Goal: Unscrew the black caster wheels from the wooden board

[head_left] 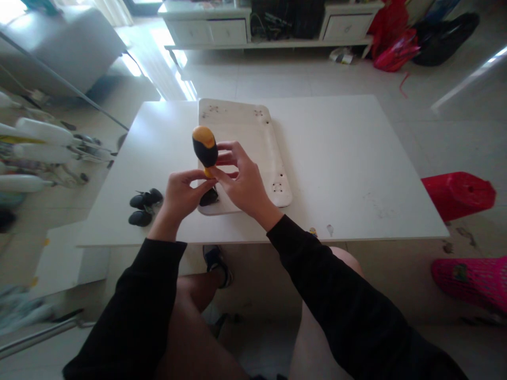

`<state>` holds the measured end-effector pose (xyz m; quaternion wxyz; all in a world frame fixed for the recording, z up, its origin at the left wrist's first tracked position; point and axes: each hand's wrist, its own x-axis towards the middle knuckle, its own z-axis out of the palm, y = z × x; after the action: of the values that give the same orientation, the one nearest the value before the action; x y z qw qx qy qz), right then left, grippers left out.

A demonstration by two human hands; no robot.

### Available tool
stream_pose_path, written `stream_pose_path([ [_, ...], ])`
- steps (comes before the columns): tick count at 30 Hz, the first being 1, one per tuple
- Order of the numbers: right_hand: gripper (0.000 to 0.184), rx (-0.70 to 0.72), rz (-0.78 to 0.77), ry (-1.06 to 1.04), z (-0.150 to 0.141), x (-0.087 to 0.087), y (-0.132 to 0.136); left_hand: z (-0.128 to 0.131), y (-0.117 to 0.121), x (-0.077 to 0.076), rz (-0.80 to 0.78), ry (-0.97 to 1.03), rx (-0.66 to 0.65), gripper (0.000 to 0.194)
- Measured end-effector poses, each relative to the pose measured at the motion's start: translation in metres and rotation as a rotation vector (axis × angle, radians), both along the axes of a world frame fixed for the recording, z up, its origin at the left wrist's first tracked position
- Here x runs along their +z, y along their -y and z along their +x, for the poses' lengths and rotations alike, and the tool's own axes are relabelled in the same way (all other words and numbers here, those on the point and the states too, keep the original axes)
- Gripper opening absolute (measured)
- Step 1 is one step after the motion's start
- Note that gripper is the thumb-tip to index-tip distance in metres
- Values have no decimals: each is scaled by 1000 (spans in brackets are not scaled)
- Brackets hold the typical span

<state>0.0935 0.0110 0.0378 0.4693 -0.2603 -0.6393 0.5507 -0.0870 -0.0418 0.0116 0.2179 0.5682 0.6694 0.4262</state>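
Observation:
A screwdriver [205, 146] with a stubby yellow and black handle stands nearly upright over the near-left corner of a white rounded panel [245, 153]. My right hand [244, 179] is closed on it, thumb and fingers around the handle's lower end. My left hand [184, 192] pinches just below the handle; whatever sits between its fingertips is hidden. Under the fingers, a black caster [209, 197] is at that panel corner. Groups of small holes show at the panel's other corners. Several loose black casters [140, 207] lie left of my left hand.
The panel lies on a white table [336, 158] whose near edge is close to my knees. Two small stickers [330, 229] are by that edge. A red plastic roll [459, 195] is beyond the table's right side. A white cabinet [222, 31] stands across the floor.

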Motion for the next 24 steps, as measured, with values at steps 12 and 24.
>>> stream_pose_path([
  [12, 32, -38, 16, 36, -1, -1, -1, 5, 0, 3, -19, 52, -27, 28],
  [24, 37, -61, 53, 48, -3, -5, -1, 7, -2, 2, 17, 44, -80, 26],
])
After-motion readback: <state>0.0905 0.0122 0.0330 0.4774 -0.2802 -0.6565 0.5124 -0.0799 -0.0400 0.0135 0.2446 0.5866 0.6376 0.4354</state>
